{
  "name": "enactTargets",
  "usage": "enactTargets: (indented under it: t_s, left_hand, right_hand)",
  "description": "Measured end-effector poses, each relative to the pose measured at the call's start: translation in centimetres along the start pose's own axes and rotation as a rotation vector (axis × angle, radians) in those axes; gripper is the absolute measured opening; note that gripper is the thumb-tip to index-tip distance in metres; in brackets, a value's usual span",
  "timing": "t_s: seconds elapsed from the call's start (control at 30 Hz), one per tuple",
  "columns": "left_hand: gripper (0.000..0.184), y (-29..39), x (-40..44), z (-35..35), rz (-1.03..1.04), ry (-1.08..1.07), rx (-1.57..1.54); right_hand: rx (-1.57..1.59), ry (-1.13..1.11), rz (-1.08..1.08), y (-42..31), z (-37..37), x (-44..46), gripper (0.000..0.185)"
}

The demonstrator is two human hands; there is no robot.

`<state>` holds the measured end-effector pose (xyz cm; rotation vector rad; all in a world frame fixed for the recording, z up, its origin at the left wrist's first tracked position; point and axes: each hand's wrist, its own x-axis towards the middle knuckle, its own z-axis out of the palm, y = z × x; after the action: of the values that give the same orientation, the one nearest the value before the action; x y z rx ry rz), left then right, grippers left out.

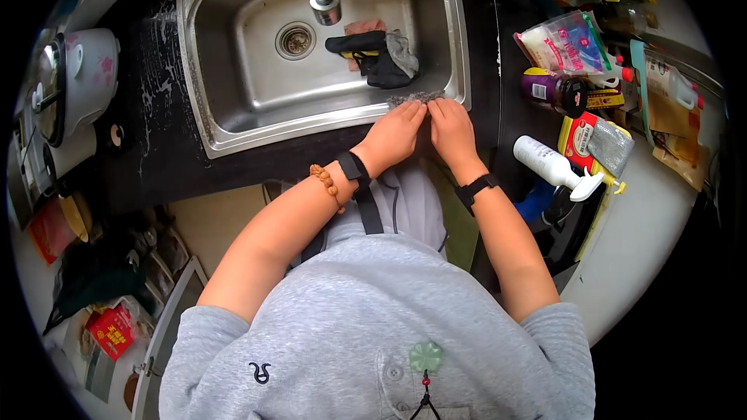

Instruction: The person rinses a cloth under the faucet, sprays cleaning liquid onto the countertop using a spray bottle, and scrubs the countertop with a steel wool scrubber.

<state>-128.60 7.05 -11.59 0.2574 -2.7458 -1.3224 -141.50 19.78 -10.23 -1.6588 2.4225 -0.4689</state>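
Note:
My left hand (pixel 394 135) and my right hand (pixel 452 131) are side by side at the near right rim of the steel sink (pixel 311 126). Fingers of both hands are pressed together on a grey, fuzzy cloth or scrubber (pixel 415 98), which shows just beyond the fingertips. Inside the basin lies a black and grey cloth (pixel 381 60), with a pinkish cloth (pixel 366 26) partly under it. The drain (pixel 296 40) is left of these cloths. Above the basin hangs the faucet (pixel 326 0).
On the right stand a white spray bottle (pixel 545 161), a dark jar (pixel 554 92), a plastic packet (pixel 566 45), a red box (pixel 578 138) and several bottles. A white rice cooker (pixel 87 78) sits at the far left. Below it, a cabinet door (pixel 167 334) hangs open.

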Motion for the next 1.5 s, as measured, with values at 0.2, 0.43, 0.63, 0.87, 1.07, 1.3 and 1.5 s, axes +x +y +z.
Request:
enactTargets:
  t_s: [0.2,0.43,0.63,0.87,1.07,1.3,1.5]
  left_hand:
    - [0.044,-1.6,-2.7,-5.8,-0.207,-0.104,0.001]
    - [0.047,0.8,1.3,0.5,-0.044,0.005,-0.018]
    - [0.058,1.9,5.3,3.7,0.052,-0.067,0.001]
    - [0.068,-1.0,9.2,5.7,0.029,0.132,-0.121]
    - [0.063,-3.0,16.4,2.2,-0.033,0.241,-0.105]
    - [0.062,-4.7,18.3,0.7,-0.013,0.261,-0.110]
    - [0.057,-9.3,26.5,-3.9,-0.009,0.378,-0.014]
  right_hand:
    - [0.239,0.065,-0.033,-5.3,3.1,1.6,0.031]
    - [0.137,0.114,0.058,1.5,-0.1,0.0,0.023]
    - [0.047,0.053,0.137,6.0,-2.6,0.4,0.016]
    - [-0.039,0.182,0.096,7.8,-1.9,6.1,0.014]
    - [-0.016,0.186,0.170,10.7,-1.5,13.7,0.022]
    - [-0.035,0.192,0.145,11.4,-1.4,16.6,0.023]
    - [-0.071,0.243,0.140,14.0,-0.5,26.8,0.020]
